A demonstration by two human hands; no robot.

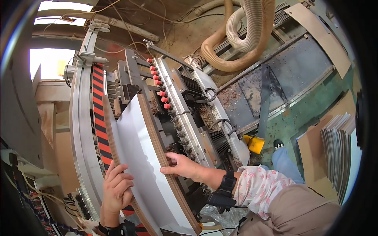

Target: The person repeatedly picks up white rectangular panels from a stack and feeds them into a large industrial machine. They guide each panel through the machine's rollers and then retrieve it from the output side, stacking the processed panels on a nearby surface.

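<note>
A long stack of white-faced panels [159,196] with layered brown edges lies lengthwise in front of me on a machine. Beside it, on the left, runs a second brown board edge [111,135], with a white face between the two. My right hand [179,166] grips the stack's right edge, thumb on the white face and fingertips at the brown side. Over the left board edge is my left hand [117,188], its fingers curled and its back toward me. Whatever lies within its fingers is hidden. Both wrists wear black bands.
Red-capped fittings [162,94] line a metal rail [177,98] right of the panels. A black-and-red striped strip [99,118] runs along the left beam. Ribbed hoses [244,31] hang at the top. Stacked sheets [338,153] stand far right, near a yellow pedal cover [255,144].
</note>
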